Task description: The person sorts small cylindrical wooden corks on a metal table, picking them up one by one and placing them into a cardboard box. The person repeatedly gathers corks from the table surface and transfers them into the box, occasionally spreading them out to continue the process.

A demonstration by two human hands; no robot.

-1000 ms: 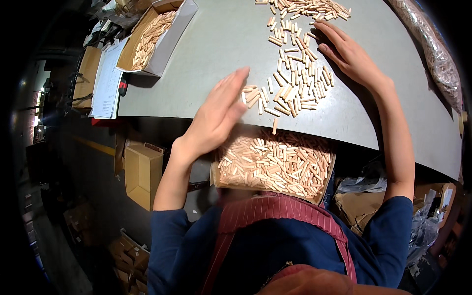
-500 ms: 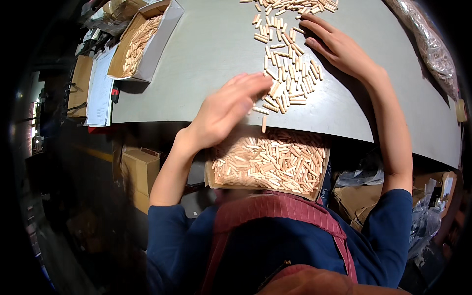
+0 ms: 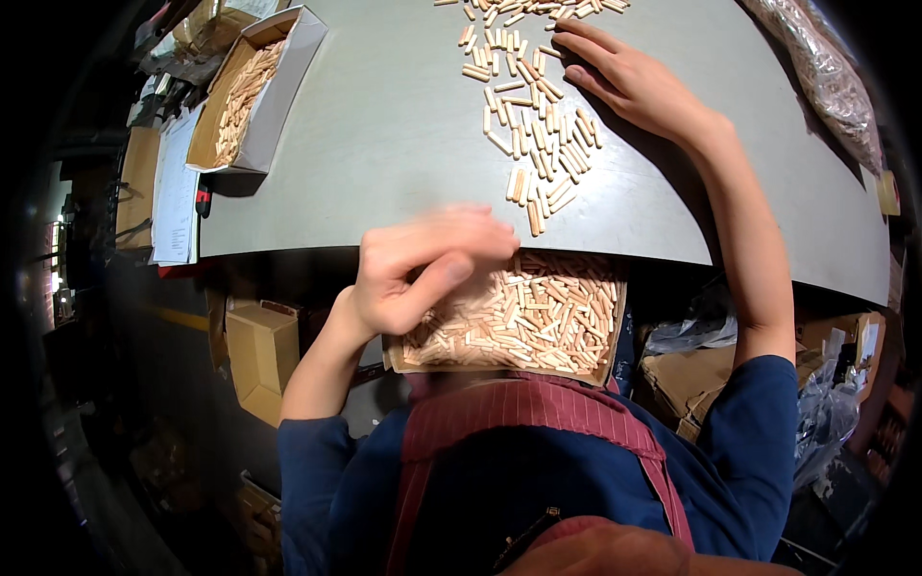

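Short wooden dowels [image 3: 552,144] lie scattered in a long strip on the grey table [image 3: 384,125], running from the far edge of view toward me. My right hand [image 3: 629,86] rests beside the strip's far right side, fingers spread, fingertips close to some dowels. Blurred by motion, my left hand [image 3: 427,264] is at the table's near edge, over the back left part of a cardboard box [image 3: 618,322]. Its fingers are stretched out and its thumb is apart; no dowel shows in it. A mass of dowels fills the box, partly hidden by that hand.
A white-sided carton [image 3: 279,91] of dowels stands at the table's left, next to paper sheets [image 3: 176,192]. A clear plastic bag [image 3: 826,77] lies along the right side. Below the table are an open cardboard box [image 3: 259,360] at left and crumpled plastic [image 3: 691,331] at right.
My left hand has moved from the strip's near end toward me, over the box. Fewer dowels lie at that end, and one seen at the table edge is gone. My right hand stays by the strip.
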